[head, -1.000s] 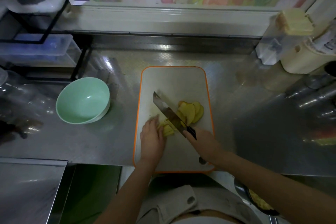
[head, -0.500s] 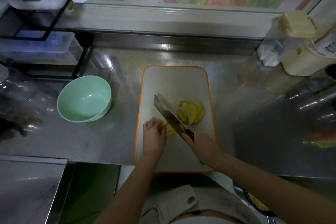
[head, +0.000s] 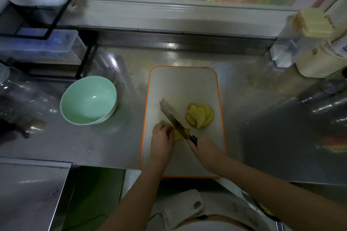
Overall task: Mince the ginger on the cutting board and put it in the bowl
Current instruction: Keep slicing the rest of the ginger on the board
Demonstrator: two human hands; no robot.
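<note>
A white cutting board with an orange rim lies on the steel counter. Several yellow ginger slices are fanned out on its right half. A smaller pile of ginger lies at the blade of a knife. My right hand grips the knife's dark handle, the blade pointing up and left. My left hand has its fingers curled down on the small ginger pile, just left of the blade. A pale green bowl stands tilted to the left of the board, with nothing in it.
A black wire rack with clear plastic boxes stands at the back left. Pale containers stand at the back right. Shiny metal items lie on the right. A raised steel ledge runs along the back.
The knife and both hands have shifted slightly left across the small ginger pile, with the blade coming down on it. The fanned slices and the bowl stay in place.
</note>
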